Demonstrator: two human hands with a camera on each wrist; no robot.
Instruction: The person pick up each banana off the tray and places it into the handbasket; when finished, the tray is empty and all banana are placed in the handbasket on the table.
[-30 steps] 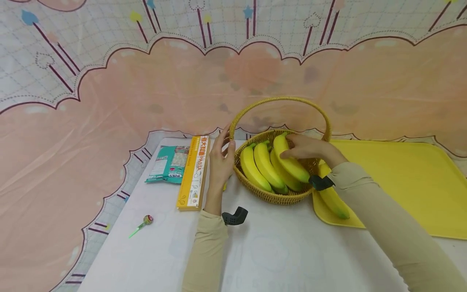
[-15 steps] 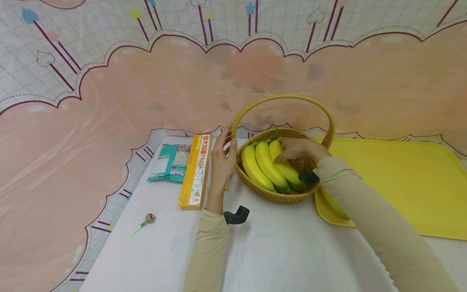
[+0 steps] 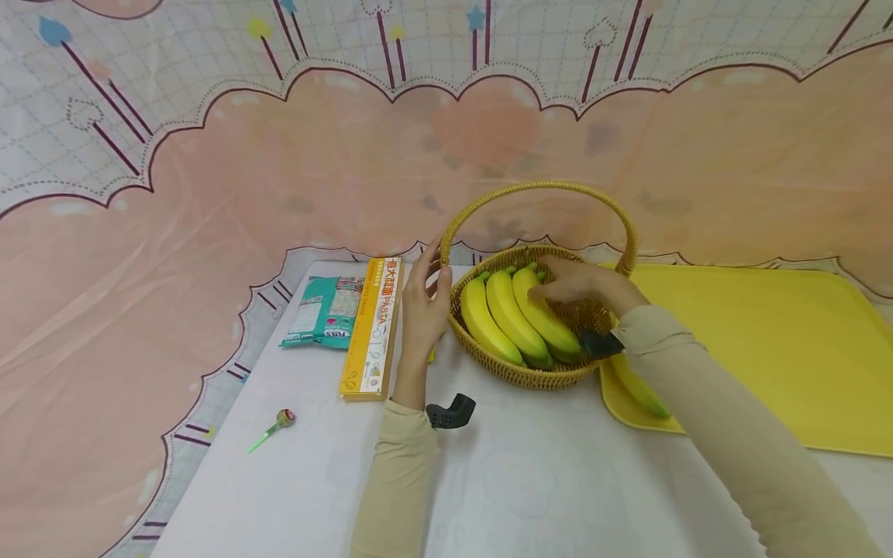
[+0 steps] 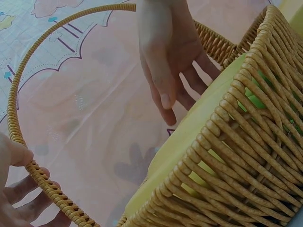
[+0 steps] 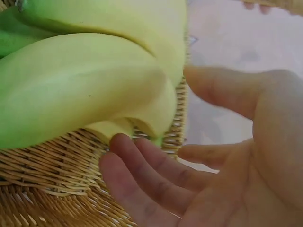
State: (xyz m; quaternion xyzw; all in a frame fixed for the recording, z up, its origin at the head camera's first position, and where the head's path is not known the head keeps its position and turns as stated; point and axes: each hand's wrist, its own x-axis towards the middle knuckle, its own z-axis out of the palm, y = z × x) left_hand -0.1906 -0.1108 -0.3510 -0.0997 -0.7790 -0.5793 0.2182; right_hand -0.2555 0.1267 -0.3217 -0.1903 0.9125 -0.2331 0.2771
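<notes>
A woven basket [image 3: 530, 377] with a tall hoop handle [image 3: 540, 187] stands mid-table. Three yellow bananas [image 3: 512, 314] lie side by side in it. My left hand [image 3: 427, 298] holds the handle's left base; in the left wrist view my left hand [image 4: 24, 172] pinches the handle [image 4: 12, 94] between thumb and fingers. My right hand [image 3: 582, 285] reaches into the basket, its relaxed fingers resting on the rightmost banana [image 3: 547, 318]. The right wrist view shows my right hand [image 5: 154, 111] open, fingertips touching the bananas' [image 5: 85, 85] ends above the basket wall [image 5: 47, 184].
A yellow tray [image 3: 767, 341] lies right of the basket with another banana [image 3: 638, 387] on its near corner. Left of the basket are an orange pasta box [image 3: 373, 329] and a teal packet [image 3: 324, 310]. A lollipop [image 3: 279, 422] lies near the table's left edge.
My right hand lowered the third banana from over the basket's near rim down beside the other two, then opened on it. The left hand stayed on the handle.
</notes>
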